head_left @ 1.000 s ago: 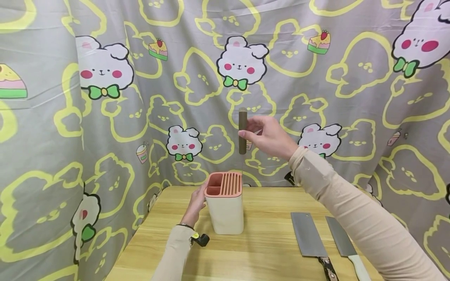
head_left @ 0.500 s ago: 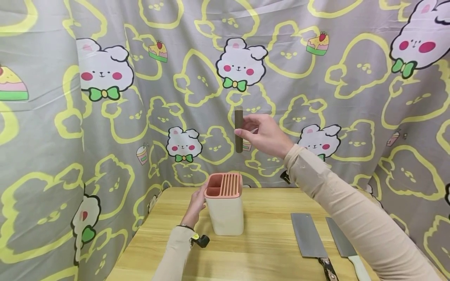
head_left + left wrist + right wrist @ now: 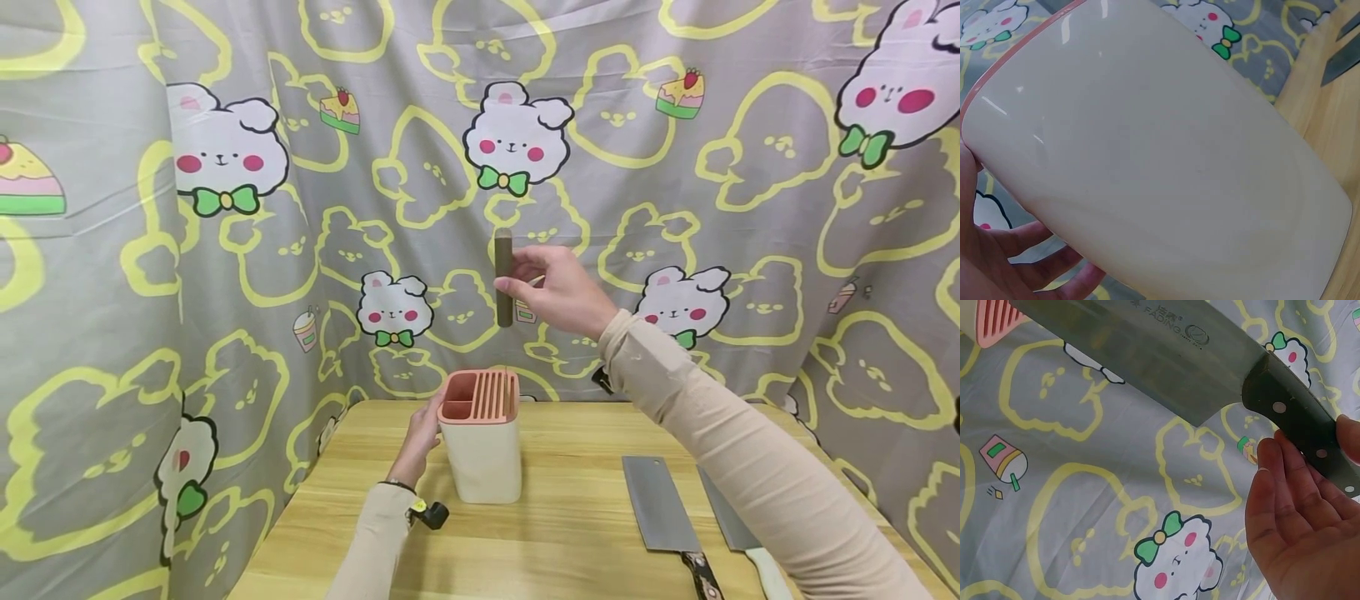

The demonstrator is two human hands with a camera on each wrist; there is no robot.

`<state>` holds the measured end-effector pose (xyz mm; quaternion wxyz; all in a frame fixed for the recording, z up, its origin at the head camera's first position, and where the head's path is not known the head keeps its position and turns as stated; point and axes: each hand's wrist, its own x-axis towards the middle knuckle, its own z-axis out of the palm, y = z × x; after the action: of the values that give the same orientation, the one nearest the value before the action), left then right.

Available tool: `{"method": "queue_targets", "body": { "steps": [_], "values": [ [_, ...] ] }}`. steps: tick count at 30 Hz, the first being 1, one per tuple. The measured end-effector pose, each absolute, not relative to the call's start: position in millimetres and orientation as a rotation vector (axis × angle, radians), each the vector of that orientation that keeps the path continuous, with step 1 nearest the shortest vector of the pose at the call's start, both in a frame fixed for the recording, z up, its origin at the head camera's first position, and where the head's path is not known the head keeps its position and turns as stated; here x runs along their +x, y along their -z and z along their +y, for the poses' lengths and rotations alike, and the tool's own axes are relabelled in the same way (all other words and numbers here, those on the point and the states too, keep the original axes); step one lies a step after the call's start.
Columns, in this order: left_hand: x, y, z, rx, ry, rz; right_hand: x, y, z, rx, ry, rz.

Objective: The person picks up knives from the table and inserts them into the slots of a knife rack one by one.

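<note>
My right hand (image 3: 558, 287) pinches a kitchen knife (image 3: 503, 279) by its dark riveted handle, between thumb and fingers. The broad steel blade (image 3: 1166, 356) points down toward the knife holder (image 3: 483, 458), a cream block with a pink top. In the head view the blade is nearly edge-on, a thin line at the right side of the slotted lid (image 3: 492, 395); its lower end is hidden. My left hand (image 3: 420, 437) rests against the holder's left side, and in the left wrist view its extended fingers (image 3: 1054, 265) touch the wall.
A cleaver (image 3: 660, 504) with a dark handle lies at the right of the wooden table (image 3: 570, 533). Beside it lies another knife (image 3: 765, 571) with a pale handle, partly behind my right sleeve. A patterned curtain (image 3: 420, 75) hangs behind the table.
My right hand has shifted slightly left with the knife, bringing it more directly over the slotted lid. My left hand and the holder have stayed in place.
</note>
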<state>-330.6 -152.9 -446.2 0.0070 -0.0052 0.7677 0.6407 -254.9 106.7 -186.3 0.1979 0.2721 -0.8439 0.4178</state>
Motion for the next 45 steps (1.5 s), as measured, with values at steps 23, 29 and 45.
{"method": "queue_targets", "body": {
  "steps": [23, 29, 45],
  "values": [
    [-330, 443, -152, -0.032, -2.022, 2.377, -261, 193, 92, 0.819, -1.226, -2.314],
    [-330, 442, -152, -0.032, -2.017, 2.384, -260, 193, 88, 0.804, -1.209, -2.319],
    [-330, 445, -152, -0.044, -2.017, 2.413, -266, 197, 75, 0.815, -1.19, -2.284]
  ]
}}
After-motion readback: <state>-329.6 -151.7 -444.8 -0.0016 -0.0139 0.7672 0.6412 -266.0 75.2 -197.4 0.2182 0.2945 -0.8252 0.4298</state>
